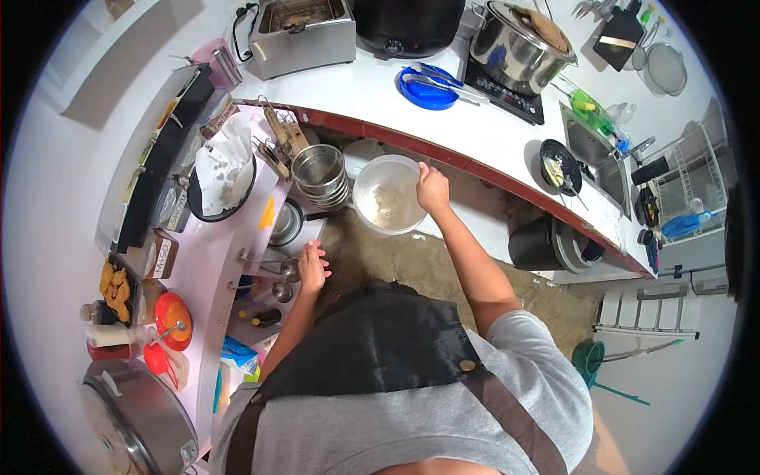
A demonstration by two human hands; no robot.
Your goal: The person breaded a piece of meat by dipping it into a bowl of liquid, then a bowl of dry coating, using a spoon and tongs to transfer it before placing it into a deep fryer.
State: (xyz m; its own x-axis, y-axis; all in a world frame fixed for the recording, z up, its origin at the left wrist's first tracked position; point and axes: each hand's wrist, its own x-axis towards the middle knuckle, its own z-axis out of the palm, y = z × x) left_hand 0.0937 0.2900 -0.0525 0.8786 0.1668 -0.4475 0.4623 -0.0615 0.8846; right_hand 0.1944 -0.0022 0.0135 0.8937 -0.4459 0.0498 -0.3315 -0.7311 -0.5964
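Observation:
My right hand (433,189) grips the rim of a round translucent plastic container (389,196), tilted so that its inside shows, over the floor in front of me. A little whitish residue or light shows at its bottom. My left hand (313,267) is raised near the edge of the left counter, fingers apart, holding nothing. Just beyond it hang metal ladles (289,270). A stack of metal strainer baskets (320,172) stands left of the container, and a lidded pan (286,222) with a black handle lies below them.
A white counter (380,89) with a dark red edge carries a fryer (306,38), tongs on a blue plate (428,89), a steel pot (519,50) and a black bowl (560,166). A black bin (537,243) stands beneath. Left counter (208,255) holds a paper-lined bowl (222,172).

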